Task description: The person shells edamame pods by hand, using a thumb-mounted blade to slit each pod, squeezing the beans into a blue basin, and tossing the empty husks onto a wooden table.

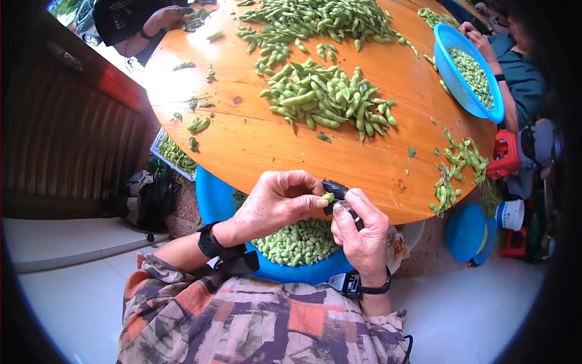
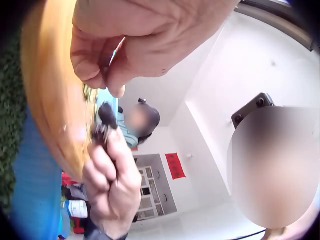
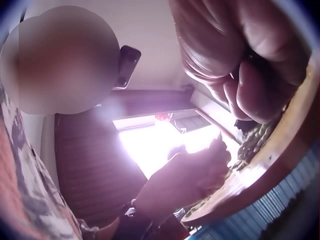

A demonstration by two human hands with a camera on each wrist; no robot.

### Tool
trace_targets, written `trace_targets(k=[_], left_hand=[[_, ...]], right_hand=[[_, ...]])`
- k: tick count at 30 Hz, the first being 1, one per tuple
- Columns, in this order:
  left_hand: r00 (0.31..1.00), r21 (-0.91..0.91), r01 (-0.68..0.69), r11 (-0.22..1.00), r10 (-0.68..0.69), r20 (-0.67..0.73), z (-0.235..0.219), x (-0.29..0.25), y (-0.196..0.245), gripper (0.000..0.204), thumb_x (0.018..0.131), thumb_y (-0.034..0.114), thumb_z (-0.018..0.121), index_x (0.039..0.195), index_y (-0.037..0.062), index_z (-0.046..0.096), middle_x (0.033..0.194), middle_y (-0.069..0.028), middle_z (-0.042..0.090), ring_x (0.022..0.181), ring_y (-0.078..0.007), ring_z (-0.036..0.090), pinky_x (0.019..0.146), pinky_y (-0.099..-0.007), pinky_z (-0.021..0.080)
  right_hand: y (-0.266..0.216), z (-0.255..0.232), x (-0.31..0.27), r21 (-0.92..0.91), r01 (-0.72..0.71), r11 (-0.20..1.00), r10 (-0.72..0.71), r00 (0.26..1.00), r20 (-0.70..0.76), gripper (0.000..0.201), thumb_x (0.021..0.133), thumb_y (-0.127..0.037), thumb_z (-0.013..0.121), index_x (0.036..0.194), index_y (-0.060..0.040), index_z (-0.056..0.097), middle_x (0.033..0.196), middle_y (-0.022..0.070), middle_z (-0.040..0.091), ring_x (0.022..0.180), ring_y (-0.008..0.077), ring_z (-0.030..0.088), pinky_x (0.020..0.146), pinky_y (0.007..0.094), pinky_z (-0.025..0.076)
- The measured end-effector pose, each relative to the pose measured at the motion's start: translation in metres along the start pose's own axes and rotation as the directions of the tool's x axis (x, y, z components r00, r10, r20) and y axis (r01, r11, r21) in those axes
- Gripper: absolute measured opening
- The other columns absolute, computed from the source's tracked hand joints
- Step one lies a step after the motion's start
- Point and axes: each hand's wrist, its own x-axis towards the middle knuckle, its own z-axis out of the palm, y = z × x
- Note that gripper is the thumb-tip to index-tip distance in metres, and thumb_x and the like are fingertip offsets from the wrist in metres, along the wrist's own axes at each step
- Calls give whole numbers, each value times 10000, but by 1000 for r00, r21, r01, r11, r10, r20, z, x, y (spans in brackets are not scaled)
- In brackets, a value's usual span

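Note:
At the table's near edge, my left hand (image 1: pixel 276 203) pinches a small green soybean pod (image 1: pixel 328 198) between thumb and fingers. Just beside it, my right hand (image 1: pixel 364 230) holds a small black tool (image 1: pixel 334 189) with a thin metal-looking part; its exact kind I cannot tell. The tool's tip meets the pod in the head view. In the left wrist view the black tool (image 2: pixel 106 115) stands out from the right fingertips. Below both hands is a blue basin (image 1: pixel 209 191) of shelled green soybeans (image 1: pixel 297 242). The right wrist view shows the right palm (image 3: pixel 215 40) close up.
Piles of soybean pods (image 1: pixel 330 100) lie on the round wooden table (image 1: pixel 242 148), with loose leaves around. A blue basket (image 1: pixel 445 76) of beans tilts at the right, near another person's hands (image 1: pixel 479 45). Another person's hand (image 1: pixel 163 19) is at far left. A red stool (image 1: pixel 504 155) stands right.

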Motion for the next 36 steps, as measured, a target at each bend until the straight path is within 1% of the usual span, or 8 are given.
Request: trace_targets(k=[14,22,24,27,29,30,34,36], left_hand=[[976,220,-142,965,174,-134,12,-6,-21,58,911,38,695,924,-7,660,720,-7,657,599,-35,558,497,-184,421],[957,-486,267,832,-167,239,2,-10,-22,78,933,20,640,1005,22,612,748,-55,626,559,-125,579,431,-227,365],[938,-532,304,790,-152,310,-2,-11,-20,73,938,19,632,1009,23,615,744,-52,623,560,-123,579,432,-229,368],[962,-259,234,937,-186,198,-8,-23,-17,86,943,19,624,1029,15,619,736,-27,608,557,-107,556,451,-225,376],[978,114,141,983,-156,139,-14,-33,-21,71,921,22,633,986,-3,618,725,-17,593,559,-93,515,477,-240,385],[988,535,-109,838,34,148,-17,-37,-15,77,884,31,651,916,-20,602,717,-31,583,565,-92,479,497,-266,396],[911,764,-387,517,339,233,-21,-44,-28,101,866,31,685,874,-27,603,674,-53,577,571,-84,504,510,-274,426],[942,669,-324,669,298,157,-14,-44,-28,112,888,51,688,888,-27,607,680,-49,590,580,-84,526,517,-265,437]], right_hand=[[6,-4,-5,-45,37,998,-38,999,-20,140,921,19,609,1045,79,633,878,26,543,639,65,521,547,211,417],[-1,-12,-3,138,-41,990,32,997,67,120,869,74,610,983,63,643,866,69,563,671,130,570,574,244,451],[5,-12,2,-315,471,824,-440,882,169,154,828,87,632,977,51,648,868,112,573,684,211,604,592,278,480],[7,-9,-4,-390,517,762,-447,856,261,176,804,91,641,972,39,653,873,143,571,715,284,618,626,318,507],[7,-10,-8,-379,497,781,-402,863,305,187,800,92,645,976,30,656,882,143,584,733,292,627,647,345,518],[7,-11,-10,-408,470,783,-360,877,319,200,794,95,650,983,28,657,885,142,591,736,293,630,650,350,519],[10,-17,-11,-456,416,787,-302,904,304,229,790,75,671,1013,22,657,887,141,605,738,283,639,644,347,516],[0,-13,-12,-479,314,820,-220,945,241,231,794,36,708,1019,28,656,900,134,605,741,265,623,659,321,507]])
